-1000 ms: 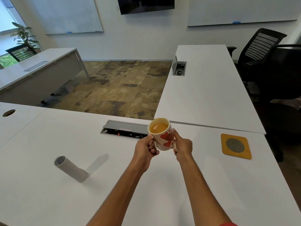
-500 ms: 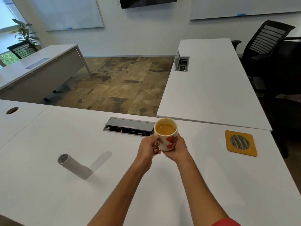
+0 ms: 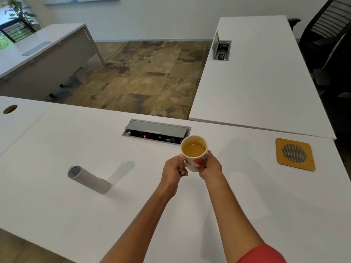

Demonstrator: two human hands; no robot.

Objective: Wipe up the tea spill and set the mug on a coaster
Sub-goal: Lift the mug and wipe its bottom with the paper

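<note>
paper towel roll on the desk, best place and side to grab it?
Grip the paper towel roll around its mid-barrel, from above. It lies on its side on the desk, so the curved wall faces up, with a loose sheet trailing right; both hands currently hold the mug.

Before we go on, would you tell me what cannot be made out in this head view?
- Mug handle: hidden by the left hand.
- Mug base: covered by the right hand, so whether it touches the table is unclear.
- Tea spill: none discernible on the white top.
- Paper towel roll: how much is left is unclear.
- Office chair: cut off by the right edge.
</note>
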